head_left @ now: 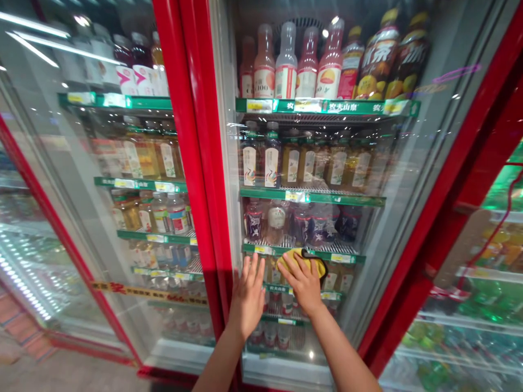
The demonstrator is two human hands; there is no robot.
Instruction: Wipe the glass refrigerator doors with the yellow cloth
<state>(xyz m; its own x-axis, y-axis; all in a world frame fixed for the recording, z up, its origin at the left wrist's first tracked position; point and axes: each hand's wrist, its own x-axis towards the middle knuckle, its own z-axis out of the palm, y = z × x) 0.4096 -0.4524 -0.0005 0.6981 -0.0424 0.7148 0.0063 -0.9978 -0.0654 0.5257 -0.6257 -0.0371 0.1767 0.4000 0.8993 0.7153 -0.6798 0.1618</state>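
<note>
A yellow cleaning cloth (321,267) with a dark edge lies flat against the glass door (327,179) of a drinks fridge. My right hand (305,286) presses on it, fingers spread over the cloth, part of which is hidden under them. To the left, my left hand (248,299) is open and holds nothing. Its fingers point upward near the door's left side, by the red frame (204,136); whether they touch the glass I cannot tell. Behind the glass, shelves carry rows of bottled drinks (288,60).
A second glass door (134,147) with bottles behind it stands to the left, crossed low down by a printed strip (151,294). On the right, beyond another red frame (433,207), are shelves of green bottles (486,296). Grey floor (93,375) shows at the lower left.
</note>
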